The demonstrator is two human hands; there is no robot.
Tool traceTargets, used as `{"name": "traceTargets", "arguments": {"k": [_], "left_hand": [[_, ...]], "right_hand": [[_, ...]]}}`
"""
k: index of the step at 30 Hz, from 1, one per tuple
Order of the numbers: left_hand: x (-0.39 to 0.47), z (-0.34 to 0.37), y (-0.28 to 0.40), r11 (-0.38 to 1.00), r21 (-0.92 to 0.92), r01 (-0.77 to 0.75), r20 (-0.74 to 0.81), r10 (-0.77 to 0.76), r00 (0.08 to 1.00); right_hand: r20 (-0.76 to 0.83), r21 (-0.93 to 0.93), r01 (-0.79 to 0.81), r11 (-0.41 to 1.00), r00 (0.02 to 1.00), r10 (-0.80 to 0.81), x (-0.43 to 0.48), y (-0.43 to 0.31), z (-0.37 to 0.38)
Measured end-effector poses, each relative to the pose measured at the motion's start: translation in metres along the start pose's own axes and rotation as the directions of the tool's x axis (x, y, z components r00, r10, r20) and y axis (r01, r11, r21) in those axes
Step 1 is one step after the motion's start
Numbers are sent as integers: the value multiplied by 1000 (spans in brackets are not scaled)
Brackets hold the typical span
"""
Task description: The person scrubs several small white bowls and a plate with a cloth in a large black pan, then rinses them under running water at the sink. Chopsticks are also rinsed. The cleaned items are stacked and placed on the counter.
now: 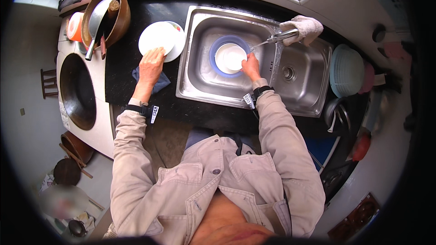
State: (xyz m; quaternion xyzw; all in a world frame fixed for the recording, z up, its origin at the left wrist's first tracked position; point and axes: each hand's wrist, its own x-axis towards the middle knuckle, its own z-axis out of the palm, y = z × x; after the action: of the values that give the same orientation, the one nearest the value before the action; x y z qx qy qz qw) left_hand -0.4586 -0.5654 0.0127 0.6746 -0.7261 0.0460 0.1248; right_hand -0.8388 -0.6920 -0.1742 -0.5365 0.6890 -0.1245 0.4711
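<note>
My left hand (151, 64) has its fingers on the near rim of a white plate (155, 37); its thumb is hidden. That plate overlaps a second plate (176, 49) with a coloured pattern on its rim, both on the black countertop. A dark blue cloth (161, 83) lies partly under my left wrist. Over the sink, my right hand (251, 67) grips the right edge of a white bowl (235, 58). The bowl is inside a blue-rimmed basin (214, 64), which stands in the larger bay of the steel sink (204, 86).
A faucet (282, 36) wrapped in a pale cloth (301, 30) runs a thin stream near the basin. The smaller sink bay (303, 85) lies to the right, beside a pale blue colander (346, 70). At left are a wok (77, 92) and a brown pot (123, 20) holding a cleaver (97, 17).
</note>
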Motion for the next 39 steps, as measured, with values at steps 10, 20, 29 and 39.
{"name": "traceTargets", "arguments": {"k": [10,20,29,39], "left_hand": [[26,-8,76,933,-334,136,9,-141,990],[107,97,226,-125,-724,678,689,-173,704],[127,116,242,-40,-502,864,863,-91,497],[130,120,256,179,-651,738,697,-244,674]], "right_hand": [[-31,523,258,812,958,-284,-24,-60,-103],[-70,752,266,604,942,-328,-46,-78,-68],[-407,357,642,679,761,-506,-48,-67,-98],[67,562,145,814,973,-220,-55,-65,-117]]}}
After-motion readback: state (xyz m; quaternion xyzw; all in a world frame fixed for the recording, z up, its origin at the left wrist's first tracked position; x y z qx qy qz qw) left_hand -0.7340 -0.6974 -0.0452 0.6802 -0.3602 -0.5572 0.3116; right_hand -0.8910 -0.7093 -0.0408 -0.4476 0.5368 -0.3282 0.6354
